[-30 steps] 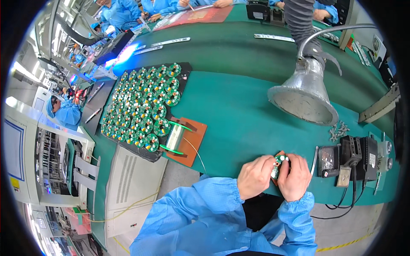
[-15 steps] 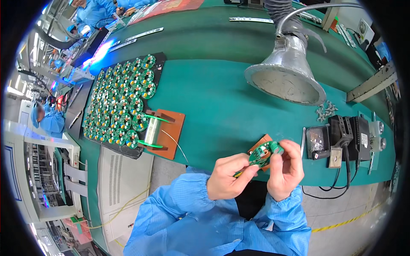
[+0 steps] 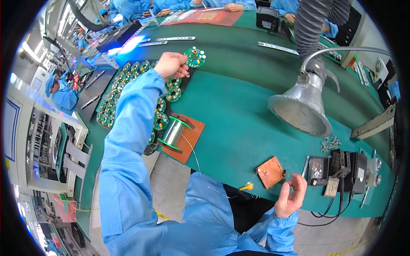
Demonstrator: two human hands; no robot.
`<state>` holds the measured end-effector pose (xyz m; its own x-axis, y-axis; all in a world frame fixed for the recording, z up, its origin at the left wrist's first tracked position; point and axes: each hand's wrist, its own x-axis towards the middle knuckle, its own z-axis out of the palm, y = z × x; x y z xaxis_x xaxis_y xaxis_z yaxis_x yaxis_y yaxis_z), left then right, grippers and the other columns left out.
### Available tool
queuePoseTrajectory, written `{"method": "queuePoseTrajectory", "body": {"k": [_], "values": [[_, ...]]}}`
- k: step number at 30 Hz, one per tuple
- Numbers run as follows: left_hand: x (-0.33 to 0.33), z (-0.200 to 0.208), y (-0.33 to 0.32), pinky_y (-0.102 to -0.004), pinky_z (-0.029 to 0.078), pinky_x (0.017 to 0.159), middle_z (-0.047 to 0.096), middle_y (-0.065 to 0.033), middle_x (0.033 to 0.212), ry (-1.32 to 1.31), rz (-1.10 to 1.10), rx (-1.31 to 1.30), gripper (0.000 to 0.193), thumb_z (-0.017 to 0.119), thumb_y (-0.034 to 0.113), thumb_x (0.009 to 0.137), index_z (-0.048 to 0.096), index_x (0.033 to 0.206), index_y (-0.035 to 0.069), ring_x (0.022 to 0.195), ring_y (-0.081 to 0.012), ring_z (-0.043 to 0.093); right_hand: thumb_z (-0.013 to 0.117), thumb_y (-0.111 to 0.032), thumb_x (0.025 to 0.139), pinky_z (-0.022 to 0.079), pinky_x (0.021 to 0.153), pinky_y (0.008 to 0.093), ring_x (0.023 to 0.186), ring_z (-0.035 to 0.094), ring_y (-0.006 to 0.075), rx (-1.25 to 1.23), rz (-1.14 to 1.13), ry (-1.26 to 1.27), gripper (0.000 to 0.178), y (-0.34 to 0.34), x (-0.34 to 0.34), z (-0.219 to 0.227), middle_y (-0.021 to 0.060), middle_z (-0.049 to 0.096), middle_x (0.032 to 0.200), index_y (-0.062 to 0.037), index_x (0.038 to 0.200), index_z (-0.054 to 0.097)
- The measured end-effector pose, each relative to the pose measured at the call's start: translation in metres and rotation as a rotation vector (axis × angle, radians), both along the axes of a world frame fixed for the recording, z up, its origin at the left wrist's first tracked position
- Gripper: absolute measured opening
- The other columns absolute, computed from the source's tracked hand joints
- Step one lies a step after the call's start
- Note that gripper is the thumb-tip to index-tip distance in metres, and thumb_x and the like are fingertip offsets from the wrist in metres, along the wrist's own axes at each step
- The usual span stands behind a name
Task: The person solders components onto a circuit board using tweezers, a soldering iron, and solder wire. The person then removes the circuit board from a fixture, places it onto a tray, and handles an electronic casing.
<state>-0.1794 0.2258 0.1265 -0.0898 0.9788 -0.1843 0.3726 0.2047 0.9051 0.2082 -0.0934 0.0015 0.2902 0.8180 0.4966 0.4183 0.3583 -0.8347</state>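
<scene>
My left hand (image 3: 172, 65) reaches out to the far left, fingers pinched at the edge of a round green circuit board (image 3: 195, 57). That board is at the far end of a black tray (image 3: 188, 81) holding rows of similar boards; whether it touches anything beneath, I cannot tell. Down at the right, my right hand (image 3: 291, 196) is raised with fingers curled and apart, holding nothing. Just left of it lies a small brown block (image 3: 270, 172) with a dark piece at its edge. A small yellow-tipped object (image 3: 246, 186) sits at the table's near edge.
A solder wire spool (image 3: 174, 133) stands on a brown stand, its wire trailing toward my lap. A metal fume hood (image 3: 301, 104) hangs at the right. Screws (image 3: 330, 144), a black box (image 3: 318, 170) and black soldering equipment (image 3: 356, 170) sit at the right. Co-workers sit across.
The circuit board has gone from between both hands to the far left in my left hand. My right hand has let go and dropped slightly, uncovering the brown block. The view has shifted.
</scene>
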Motion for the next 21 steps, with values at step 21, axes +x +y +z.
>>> {"method": "queuePoseTrajectory", "body": {"k": [21], "values": [[0.021, -0.029, 0.039, -0.0264, 0.053, 0.049, 0.065, -0.0077, 0.068, 0.256, -0.397, -0.333, 0.016, 0.061, 0.017, 0.091, 0.066, 0.089, 0.001, 0.054, -0.0146, 0.063, 0.056, 0.006, 0.085, 0.046, 0.072, 0.0268, 0.080, 0.052, 0.0159, 0.061, -0.137, -0.019, 0.034, 0.000, -0.003, -0.024, 0.0173, 0.052, 0.119, 0.0052, 0.119, 0.054]]}}
